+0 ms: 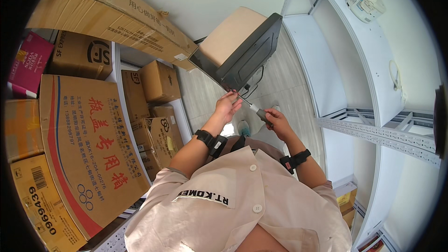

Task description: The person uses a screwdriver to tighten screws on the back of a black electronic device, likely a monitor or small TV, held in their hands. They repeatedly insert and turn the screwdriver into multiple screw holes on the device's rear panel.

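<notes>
Right hand (277, 123) gripping slim-shafted screwdriver (265, 117), left hand (227, 107) at moulded black casing (254, 51), hold unclear

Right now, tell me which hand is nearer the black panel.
Left. The left hand is beside the black panel, at its near corner; the right hand is farther back, gripping the screwdriver.
</notes>
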A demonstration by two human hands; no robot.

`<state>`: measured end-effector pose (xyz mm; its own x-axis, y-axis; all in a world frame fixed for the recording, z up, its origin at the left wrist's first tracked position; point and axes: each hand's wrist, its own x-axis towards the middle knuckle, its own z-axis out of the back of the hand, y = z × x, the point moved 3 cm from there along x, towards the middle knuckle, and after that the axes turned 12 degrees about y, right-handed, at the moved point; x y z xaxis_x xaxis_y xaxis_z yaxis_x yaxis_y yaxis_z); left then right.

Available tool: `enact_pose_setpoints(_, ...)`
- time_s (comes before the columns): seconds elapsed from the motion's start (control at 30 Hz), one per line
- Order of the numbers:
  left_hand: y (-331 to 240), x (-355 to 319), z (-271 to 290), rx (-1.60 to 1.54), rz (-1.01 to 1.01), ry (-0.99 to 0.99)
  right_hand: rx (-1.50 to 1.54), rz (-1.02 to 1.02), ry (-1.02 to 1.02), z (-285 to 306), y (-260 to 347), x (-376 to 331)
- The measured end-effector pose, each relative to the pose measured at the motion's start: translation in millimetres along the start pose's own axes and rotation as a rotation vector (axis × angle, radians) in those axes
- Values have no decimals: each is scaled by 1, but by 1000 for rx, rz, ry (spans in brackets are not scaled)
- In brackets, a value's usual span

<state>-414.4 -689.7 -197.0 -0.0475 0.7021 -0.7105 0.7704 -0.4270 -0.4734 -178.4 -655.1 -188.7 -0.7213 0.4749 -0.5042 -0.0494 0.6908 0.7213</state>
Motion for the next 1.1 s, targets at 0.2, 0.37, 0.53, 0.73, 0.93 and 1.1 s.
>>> enact_pose_setpoints(0.2, -3, -2, 1, -75, 36, 27, -32, -5, -6, 4, 3, -7)
enact_pose_setpoints(0.37, -2, -4, -3, 0, -1, 35, -56, -7, -18, 11, 3, -10)
enact_pose_setpoints(0.53, -9, -13, -13, 68, 9, 19, -57, -10, -16, 15, 10, -17)
enact_pose_setpoints(0.73, -23, -30, -46, 268, -83, 89, -13, 43, -57, 28, 22, -33)
enact_pose_setpoints(0.93, -37, -37, -115, 496, -270, 260, -12, 181, -144, 49, 56, -63)
enact_pose_setpoints(1.1, -37, -31, -189, 601, -315, 377, -65, 337, -211, 79, 96, -105)
